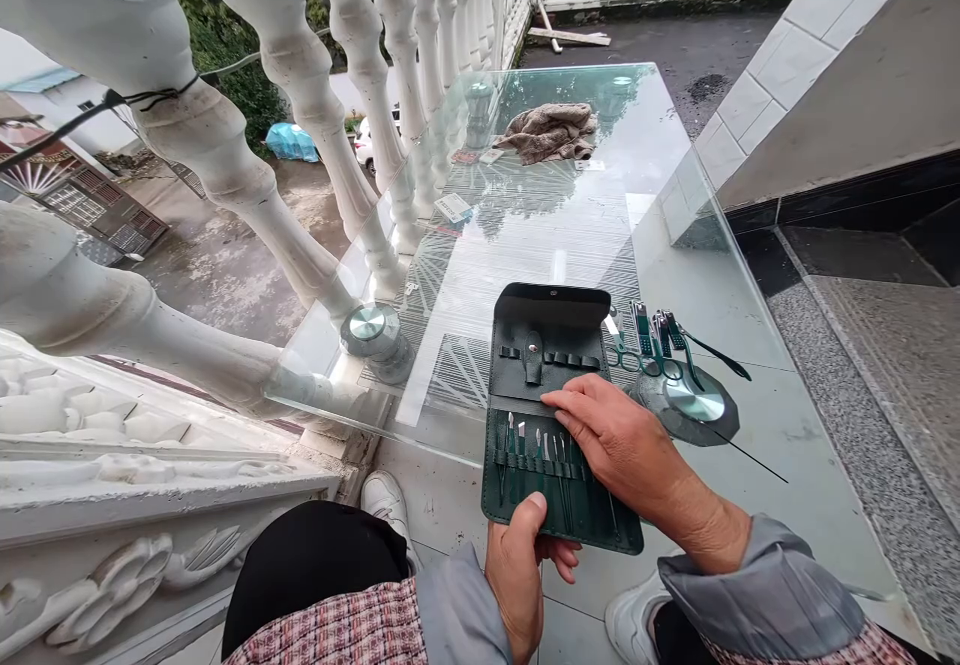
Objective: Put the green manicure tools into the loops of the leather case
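Note:
A dark green manicure case (pixel 525 513) lies unfolded, its lower part hanging over the near edge of the glass table. Several slim metal tools (pixel 551 445) stand in a row of loops in its lower panel, while the upper panel's loops (pixel 571 358) and snap strap hold nothing. My left hand (pixel 517 565) grips the case's bottom edge, thumb on top. My right hand (pixel 622 445) lies over the case's right side, fingertips together near the fold; anything between them is hidden. Beyond it, nail clippers (pixel 642 329), small scissors (pixel 624 353) and other dark green tools rest on the glass.
The glass table (pixel 517 245) stands on faceted round legs (pixel 375 340). A crumpled brown cloth (pixel 549 133) lies at its far end. A thin dark rod (pixel 757 457) is at the right. White balusters (pixel 300 115) line the left; a tiled wall (pixel 795 65) rises at right.

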### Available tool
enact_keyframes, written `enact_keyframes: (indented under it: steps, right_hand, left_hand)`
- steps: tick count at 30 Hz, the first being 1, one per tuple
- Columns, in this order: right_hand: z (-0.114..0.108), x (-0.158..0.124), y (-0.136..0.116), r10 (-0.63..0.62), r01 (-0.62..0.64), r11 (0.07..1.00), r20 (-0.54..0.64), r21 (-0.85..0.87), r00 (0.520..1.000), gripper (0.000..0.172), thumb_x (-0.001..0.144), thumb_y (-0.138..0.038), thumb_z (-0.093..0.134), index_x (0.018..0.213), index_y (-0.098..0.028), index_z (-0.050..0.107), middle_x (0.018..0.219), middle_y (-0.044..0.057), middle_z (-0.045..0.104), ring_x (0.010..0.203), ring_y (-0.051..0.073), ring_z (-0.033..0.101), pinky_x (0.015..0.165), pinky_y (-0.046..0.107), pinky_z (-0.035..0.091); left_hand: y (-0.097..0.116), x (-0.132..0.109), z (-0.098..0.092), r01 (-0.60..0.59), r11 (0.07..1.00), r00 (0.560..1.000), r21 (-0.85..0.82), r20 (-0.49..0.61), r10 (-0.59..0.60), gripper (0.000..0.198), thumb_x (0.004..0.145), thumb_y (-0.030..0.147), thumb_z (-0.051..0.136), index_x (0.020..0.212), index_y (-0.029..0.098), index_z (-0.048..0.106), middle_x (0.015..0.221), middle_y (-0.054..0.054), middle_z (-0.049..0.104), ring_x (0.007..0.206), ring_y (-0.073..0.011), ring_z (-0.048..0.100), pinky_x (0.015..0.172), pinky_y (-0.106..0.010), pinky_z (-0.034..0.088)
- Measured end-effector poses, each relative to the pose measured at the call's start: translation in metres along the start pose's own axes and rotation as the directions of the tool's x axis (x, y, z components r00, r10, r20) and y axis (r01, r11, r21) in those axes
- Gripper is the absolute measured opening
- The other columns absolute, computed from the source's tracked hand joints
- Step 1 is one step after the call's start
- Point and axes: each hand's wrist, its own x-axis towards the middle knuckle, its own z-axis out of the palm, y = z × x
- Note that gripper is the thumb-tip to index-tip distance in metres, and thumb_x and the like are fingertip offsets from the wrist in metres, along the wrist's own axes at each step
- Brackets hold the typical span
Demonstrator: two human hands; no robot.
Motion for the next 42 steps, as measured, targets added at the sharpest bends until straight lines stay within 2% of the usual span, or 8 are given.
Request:
enact_keyframes:
  steps: [7, 16, 19, 24, 28, 31, 35, 42]
  right_hand:
    - [-0.008, -0.007, 0.004, 0.013, -0.008, 0.999, -0.144, 0.036, 0.990, 0.022, 0.090, -0.021, 0.043, 0.098, -0.020, 0.063, 0.093, 0.007, 0.062, 0.088, 0.019, 0.058, 0.080, 0.037, 0.050]
    - [-0.022, -0.022, 0.010, 0.016, -0.010, 1.000, -0.246, 0.027, 0.969, 0.020, 0.088, -0.022, 0.047, 0.100, -0.022, 0.062, 0.099, 0.006, 0.065, 0.097, 0.021, 0.060, 0.087, 0.038, 0.048]
    - [-0.033, -0.029, 0.020, 0.133, -0.140, 0.990, -0.283, -0.005, 0.950, 0.020, 0.088, -0.028, 0.046, 0.100, -0.024, 0.062, 0.099, 0.006, 0.066, 0.095, 0.022, 0.061, 0.085, 0.039, 0.048]
    - [-0.057, -0.045, 0.048, 0.392, -0.429, 0.901, -0.301, -0.063, 0.869, 0.022, 0.083, -0.039, 0.048, 0.092, -0.024, 0.062, 0.085, 0.004, 0.066, 0.071, 0.020, 0.062, 0.062, 0.033, 0.048]
    - [-0.074, -0.060, 0.071, 0.475, -0.534, 0.832, -0.304, -0.150, 0.826, 0.024, 0.081, -0.044, 0.048, 0.084, -0.024, 0.062, 0.073, 0.003, 0.065, 0.059, 0.019, 0.059, 0.052, 0.031, 0.043]
    - [-0.079, -0.069, 0.084, 0.489, -0.541, 0.814, -0.254, -0.210, 0.835, 0.025, 0.080, -0.046, 0.048, 0.077, -0.024, 0.061, 0.070, 0.003, 0.064, 0.056, 0.018, 0.057, 0.048, 0.030, 0.040]
    - [-0.072, -0.075, 0.093, 0.465, -0.481, 0.833, -0.124, -0.274, 0.876, 0.025, 0.079, -0.047, 0.048, 0.075, -0.025, 0.059, 0.076, 0.003, 0.062, 0.067, 0.021, 0.058, 0.052, 0.031, 0.040]
    - [-0.062, -0.072, 0.090, 0.412, -0.424, 0.831, -0.112, -0.361, 0.904, 0.028, 0.084, -0.042, 0.038, 0.069, -0.024, 0.053, 0.074, 0.005, 0.057, 0.065, 0.021, 0.052, 0.049, 0.030, 0.034]
  left_hand:
    - [0.000, -0.002, -0.002, 0.016, 0.997, 0.997, 0.081, 0.073, -0.022, 0.038, 0.067, 0.050, 0.064, 0.068, 0.012, 0.057, 0.055, -0.004, 0.059, 0.048, -0.0123, 0.051, 0.043, -0.023, 0.039]
    - [0.002, -0.001, 0.003, 0.082, 0.981, 0.997, 0.177, -0.007, -0.082, 0.036, 0.063, 0.049, 0.066, 0.060, 0.014, 0.057, 0.051, -0.003, 0.057, 0.045, -0.0116, 0.048, 0.043, -0.024, 0.037]
    - [0.001, 0.000, 0.001, 0.069, 0.985, 0.998, 0.159, -0.006, -0.069, 0.035, 0.063, 0.048, 0.067, 0.064, 0.015, 0.057, 0.051, -0.002, 0.057, 0.047, -0.0125, 0.049, 0.043, -0.024, 0.037]
    - [-0.004, 0.004, -0.001, 0.058, 0.991, 0.998, 0.124, 0.009, -0.060, 0.038, 0.061, 0.050, 0.070, 0.069, 0.015, 0.058, 0.050, -0.001, 0.057, 0.047, -0.0137, 0.050, 0.041, -0.024, 0.036]
    - [-0.006, 0.003, -0.002, 0.031, 0.993, 0.999, 0.117, 0.032, -0.035, 0.038, 0.062, 0.049, 0.070, 0.073, 0.014, 0.060, 0.054, -0.002, 0.059, 0.050, -0.0139, 0.051, 0.043, -0.024, 0.037]
    - [-0.006, 0.001, 0.000, 0.008, 0.987, 0.999, 0.163, 0.045, -0.016, 0.036, 0.060, 0.047, 0.071, 0.069, 0.014, 0.060, 0.056, -0.002, 0.058, 0.050, -0.0136, 0.051, 0.043, -0.024, 0.038]
    - [-0.005, 0.001, 0.002, -0.007, 0.979, 1.000, 0.206, 0.030, 0.001, 0.033, 0.058, 0.044, 0.072, 0.064, 0.015, 0.057, 0.054, -0.001, 0.057, 0.048, -0.0124, 0.048, 0.041, -0.024, 0.037]
    - [-0.005, 0.002, 0.001, 0.022, 0.981, 0.999, 0.193, 0.024, -0.027, 0.035, 0.060, 0.046, 0.071, 0.067, 0.015, 0.057, 0.054, -0.001, 0.057, 0.048, -0.0130, 0.049, 0.042, -0.024, 0.037]
